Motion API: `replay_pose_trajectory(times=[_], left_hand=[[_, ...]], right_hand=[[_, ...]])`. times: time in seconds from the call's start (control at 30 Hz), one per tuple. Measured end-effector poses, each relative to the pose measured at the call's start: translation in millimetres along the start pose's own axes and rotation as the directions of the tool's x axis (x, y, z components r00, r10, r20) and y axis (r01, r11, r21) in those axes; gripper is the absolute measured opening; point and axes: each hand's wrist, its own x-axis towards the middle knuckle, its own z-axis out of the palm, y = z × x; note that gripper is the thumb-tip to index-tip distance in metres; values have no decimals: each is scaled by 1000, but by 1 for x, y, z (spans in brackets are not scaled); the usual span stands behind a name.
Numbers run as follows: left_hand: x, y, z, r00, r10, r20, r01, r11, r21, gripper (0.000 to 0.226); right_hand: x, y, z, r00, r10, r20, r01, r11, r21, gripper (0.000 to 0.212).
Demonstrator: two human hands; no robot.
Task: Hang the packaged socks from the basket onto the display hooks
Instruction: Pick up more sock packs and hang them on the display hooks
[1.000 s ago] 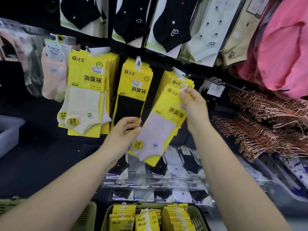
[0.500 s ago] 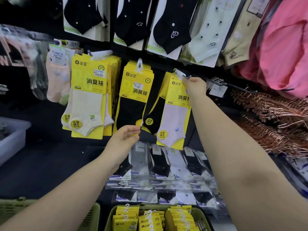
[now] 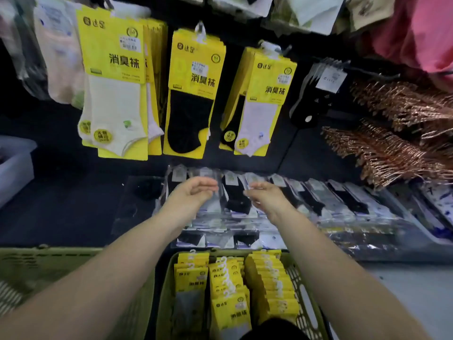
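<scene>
A person is standing at a sock display, both bare forearms reaching forward. The left hand [image 3: 193, 192] and the right hand [image 3: 267, 196] are hovering side by side, a small gap between them, above a row of clear-bagged socks [image 3: 318, 200] lying flat on a dark shelf. Both hands are holding nothing. The left hand's fingers are loosely curved with the palm turned inward. The right hand's fingers are relaxed, pointing toward the left hand, and slightly blurred.

Beneath the forearms, at the bottom centre, a green basket [image 3: 302, 278] is holding the packaged socks [image 3: 228, 278]. These are yellow cards with white plastic hanger tabs, standing packed together in rows.

Above the hands, three bunches of the same yellow packs are hanging against the dark wall. The left bunch [image 3: 115, 94] is showing a white sock in front. The middle bunch [image 3: 193, 94] is showing a black sock. The right bunch [image 3: 263, 101] is showing a pale lilac sock, with a black one peeking out behind it. The packs are hanging by their white tabs, and the display hooks are mostly hidden behind them.

To the right, piles of copper-coloured hangers [image 3: 392, 133] are lying on the shelf, and a pink garment [image 3: 429, 33] is hanging above them. A second green basket [image 3: 49, 266] is sitting at the lower left, and a grey tub [image 3: 14, 163] is showing at the left edge.
</scene>
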Motion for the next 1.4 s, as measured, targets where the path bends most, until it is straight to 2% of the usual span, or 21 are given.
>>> replay_pose_trajectory(times=[0.13,0.23,0.33,0.4,0.43,0.47,0.53,0.63,0.73,0.8,0.87,0.93,1.03,1.1,1.13,1.2,1.27,1.33,1.4], left_hand=[[-21,-40,5,988,-138,69,135,990,45,16],[-41,-82,0,964,-235,125,225,971,86,15],[-63,-126,-9,937,-299,178,278,951,133,16],[-75,-153,-13,914,-349,207,312,931,190,18],[-81,-165,-15,901,-375,219,331,920,212,19],[-85,-177,-16,889,-400,224,350,907,232,21],[-92,-197,-18,879,-431,205,376,890,257,24],[-98,-218,-20,890,-432,146,388,885,258,25],[-99,-231,-23,902,-421,92,392,890,234,24],[-98,-234,-25,908,-406,103,373,895,244,23],[-97,-235,-26,915,-383,126,339,900,275,23],[-98,-236,-26,921,-367,129,317,900,299,22],[-99,-238,-25,926,-360,110,317,904,289,21],[-99,-238,-25,925,-366,102,327,903,279,22],[-99,-239,-24,924,-370,100,333,903,272,24],[-101,-239,-23,922,-378,88,347,903,254,34],[-101,-240,-22,930,-365,42,350,915,203,58],[-99,-238,-21,949,-317,-3,313,935,164,83],[-92,-236,-20,966,-258,13,254,959,122,100]], right_hand=[[-22,77,19,967,158,198,-127,978,-163,23],[-27,132,33,934,274,228,-157,890,-428,17],[-32,179,37,905,382,186,-125,658,-743,58],[-41,204,36,922,346,175,6,438,-899,80],[-45,216,37,933,305,190,72,359,-931,86],[-49,226,41,941,263,212,121,322,-939,89],[-52,239,57,949,159,273,205,349,-914,90],[-42,240,98,942,-44,333,309,504,-806,86],[-29,240,140,973,-120,199,225,696,-682,82],[-22,245,157,991,-119,63,131,742,-658,77],[-18,255,164,991,-130,-19,75,678,-731,72],[-14,262,162,986,-162,-42,59,571,-819,69],[-10,267,149,978,-200,53,131,404,-905,63],[-9,265,138,973,-192,125,188,359,-914,61],[-10,262,134,973,-172,156,211,370,-905,62],[-15,252,128,969,-83,231,243,462,-853,62],[-24,235,119,961,-14,275,228,602,-766,61],[-37,215,104,954,-34,297,235,696,-678,62],[-52,192,85,948,-64,312,243,778,-579,62]])
